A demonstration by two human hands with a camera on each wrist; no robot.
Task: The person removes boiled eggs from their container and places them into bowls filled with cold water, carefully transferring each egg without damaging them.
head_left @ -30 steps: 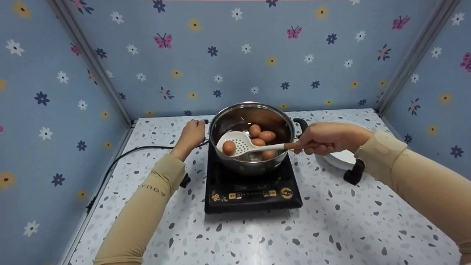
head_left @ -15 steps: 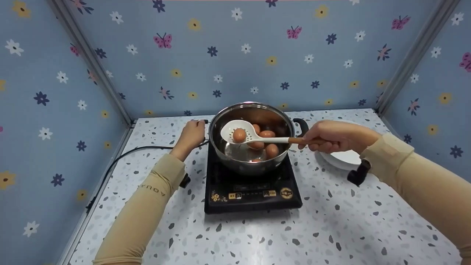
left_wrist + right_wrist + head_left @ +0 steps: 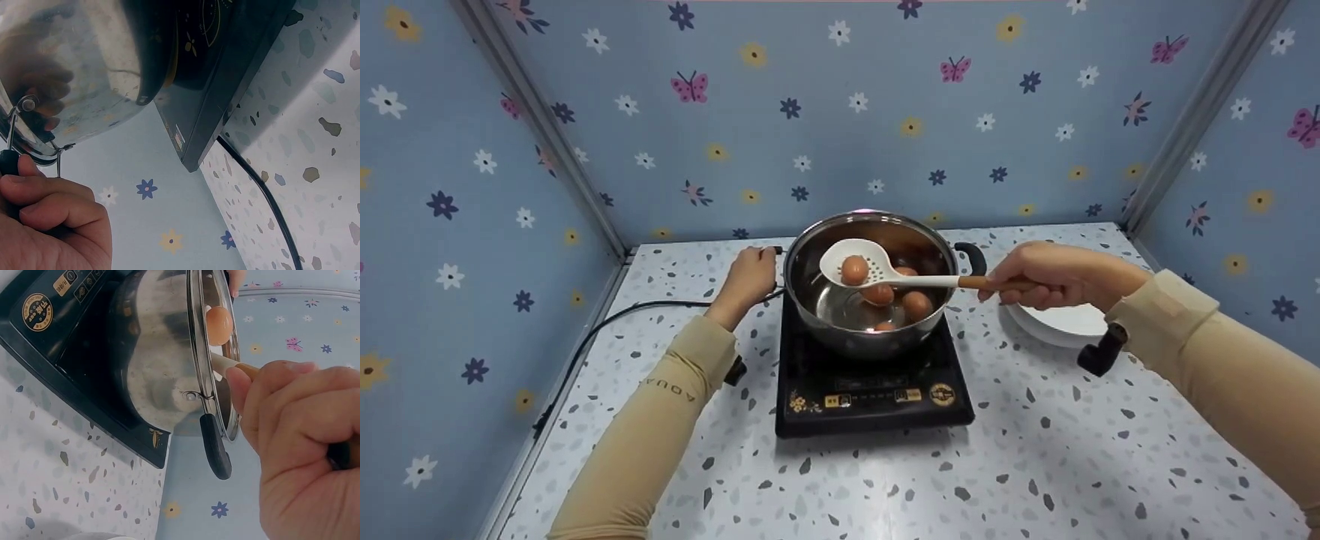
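Observation:
My right hand (image 3: 1039, 276) grips the wooden handle of a white slotted spoon (image 3: 885, 268). One brown egg (image 3: 854, 270) lies in the spoon's perforated bowl, raised over the steel pot (image 3: 864, 346). Several more brown eggs (image 3: 917, 306) sit lower down inside the pot. At the pot's left side, my left hand (image 3: 750, 276) holds the black side handle; in the left wrist view its fingers curl round that handle (image 3: 10, 163). The right wrist view shows the egg (image 3: 220, 325) just above the pot rim, with my right hand (image 3: 306, 433) closed round the spoon handle.
The pot stands on a black induction cooker (image 3: 876, 409), whose cable (image 3: 645, 304) runs off to the left. A white plate (image 3: 1054, 330) lies on the speckled table (image 3: 840, 487), partly under my right forearm. Flower-patterned panels (image 3: 847, 135) enclose the back and both sides.
The slotted spoon with its egg has risen and shifted right within the pot's outline, my right hand drawing back to the right. Eggs in the pot have rolled. My left hand stays on the handle.

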